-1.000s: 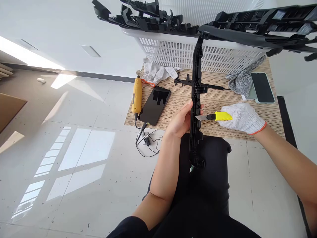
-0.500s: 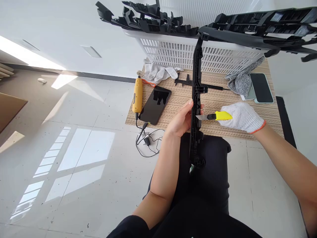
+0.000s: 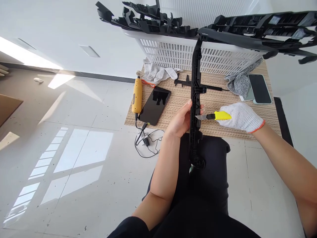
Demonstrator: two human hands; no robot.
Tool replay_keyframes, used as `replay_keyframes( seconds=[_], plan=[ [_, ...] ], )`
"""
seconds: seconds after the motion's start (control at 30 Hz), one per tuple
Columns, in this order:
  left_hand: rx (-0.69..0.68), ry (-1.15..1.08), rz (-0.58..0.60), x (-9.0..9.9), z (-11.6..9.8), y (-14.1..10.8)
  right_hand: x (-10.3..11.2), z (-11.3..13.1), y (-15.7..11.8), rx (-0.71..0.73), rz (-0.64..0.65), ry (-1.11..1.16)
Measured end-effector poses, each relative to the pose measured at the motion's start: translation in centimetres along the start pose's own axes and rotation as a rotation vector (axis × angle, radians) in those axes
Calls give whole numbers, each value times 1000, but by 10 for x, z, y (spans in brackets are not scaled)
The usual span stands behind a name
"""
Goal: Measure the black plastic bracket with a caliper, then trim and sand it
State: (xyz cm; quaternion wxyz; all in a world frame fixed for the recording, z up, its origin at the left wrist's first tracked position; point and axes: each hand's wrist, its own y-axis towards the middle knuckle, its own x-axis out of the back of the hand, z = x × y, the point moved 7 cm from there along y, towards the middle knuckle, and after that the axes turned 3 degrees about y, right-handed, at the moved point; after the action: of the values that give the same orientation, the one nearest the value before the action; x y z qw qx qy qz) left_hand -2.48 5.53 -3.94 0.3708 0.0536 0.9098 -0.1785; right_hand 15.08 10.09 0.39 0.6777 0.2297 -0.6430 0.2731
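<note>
Strip (image 3: 195, 99): long axis twelve to six, lying at nine o'clock from my right hand (image 3: 236, 115)
Left hand (image 3: 182, 120): nearer, my fingers curled round it
Knife (image 3: 223, 115): gripped in gloved fingers, tip toward nine

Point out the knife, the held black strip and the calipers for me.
Knife (image 3: 211, 116), head view: black collar behind the blade.
Black strip (image 3: 195, 96), head view: middle stretch.
Calipers (image 3: 213, 87), head view: beam, right side.

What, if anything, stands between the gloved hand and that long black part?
Only the yellow knife that the right hand holds: its blade reaches across to the long black part, though contact is unclear. Nothing else visible stands between them. The left hand grips the part, fingertips showing just above the blade in the picture.
</note>
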Motion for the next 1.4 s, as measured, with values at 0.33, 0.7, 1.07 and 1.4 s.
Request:
replay_keyframes(
  seconds=[0.33,0.7,1.07,1.4],
  plan=[
    [-76,39,-23,-1,-3,1,-6,-3,-8,-250,-143,-98],
    [-285,318,-47,-3,-6,-4,-3,-21,-22,-631,-376,18],
    [-351,372,-222,3,-13,-7,-1,-20,-41,-686,-590,465],
    [-300,414,-28,-2,-9,-7,-16,6,-44,-607,-511,1409]
  ],
)
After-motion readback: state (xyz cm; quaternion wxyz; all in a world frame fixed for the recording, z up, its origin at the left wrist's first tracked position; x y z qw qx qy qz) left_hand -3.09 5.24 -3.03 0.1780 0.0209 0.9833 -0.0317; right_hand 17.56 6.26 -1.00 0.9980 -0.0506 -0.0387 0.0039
